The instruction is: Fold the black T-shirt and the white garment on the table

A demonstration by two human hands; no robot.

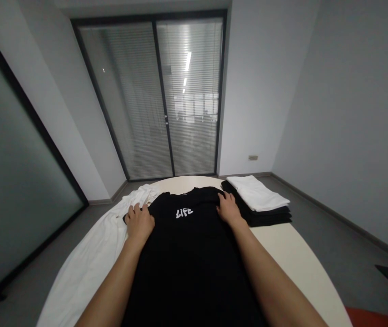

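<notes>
A black T-shirt (190,263) with white lettering across its chest lies spread out in front of me, its collar at the far end. My left hand (139,222) rests on the sleeve at the left, fingers apart. On the opposite shoulder, near the sleeve, lies my right hand (229,209), its fingers spread and the thumb apart from them. Both hands touch the cloth from above. The fabric beneath my palms is hidden, and the shirt's lower end runs out of the picture.
White cloth (88,259) lies loosely along the left side of the round, pale table (292,254). At the right, a folded white garment (258,193) tops a stack of folded black ones (268,219). Beyond stand glazed doors (190,136) with blinds. Something orange (374,318) shows at lower right.
</notes>
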